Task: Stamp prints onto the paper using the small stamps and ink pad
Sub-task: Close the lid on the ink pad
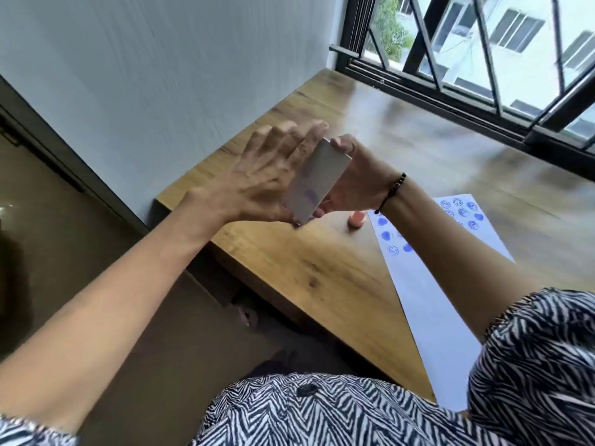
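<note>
Above the table's left part, a flat white ink pad case [317, 178] is held up on edge between both hands. My right hand [357, 178] grips it, thumb on its top end. My left hand [267, 175] lies flat against its left face with the fingers spread. A violet ink smear shows on the case's lower part. A small pink stamp [453, 218] stands on the wooden table just left of the white paper [431, 291]. The paper carries several blue stamped prints at its far end.
The wooden table [309, 268] meets a white wall on the left and a barred window [483, 59] at the back. Its left edge drops to a dark floor. A black bead bracelet [397, 186] is on my right wrist.
</note>
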Action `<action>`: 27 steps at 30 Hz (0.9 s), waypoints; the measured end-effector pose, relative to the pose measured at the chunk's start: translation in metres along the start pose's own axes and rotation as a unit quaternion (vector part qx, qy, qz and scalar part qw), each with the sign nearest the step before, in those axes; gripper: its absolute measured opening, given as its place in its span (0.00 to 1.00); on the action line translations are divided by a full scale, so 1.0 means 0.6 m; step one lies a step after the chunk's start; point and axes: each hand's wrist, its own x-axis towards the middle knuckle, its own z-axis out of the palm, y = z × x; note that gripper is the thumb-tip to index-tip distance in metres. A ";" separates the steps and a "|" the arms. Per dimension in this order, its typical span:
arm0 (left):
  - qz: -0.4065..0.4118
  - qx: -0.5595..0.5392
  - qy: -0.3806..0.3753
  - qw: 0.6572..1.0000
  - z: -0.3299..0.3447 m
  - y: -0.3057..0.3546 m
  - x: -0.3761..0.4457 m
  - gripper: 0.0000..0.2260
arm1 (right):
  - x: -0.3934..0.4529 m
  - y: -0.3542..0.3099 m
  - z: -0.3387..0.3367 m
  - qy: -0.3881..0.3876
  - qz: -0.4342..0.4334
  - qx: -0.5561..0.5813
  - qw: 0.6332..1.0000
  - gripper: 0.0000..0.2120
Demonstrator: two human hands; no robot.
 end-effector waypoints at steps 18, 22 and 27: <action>-0.011 0.038 -0.092 0.995 0.027 -0.015 0.046 0.52 | 0.007 -0.017 0.106 0.452 0.100 -0.713 0.526 0.40; 0.011 0.053 -0.098 0.994 0.030 -0.028 0.047 0.47 | 0.019 -0.009 0.110 0.444 0.120 -0.710 0.534 0.42; 0.054 0.082 -0.066 0.993 0.042 -0.041 0.045 0.49 | 0.027 -0.006 0.103 0.406 0.147 -0.721 0.543 0.50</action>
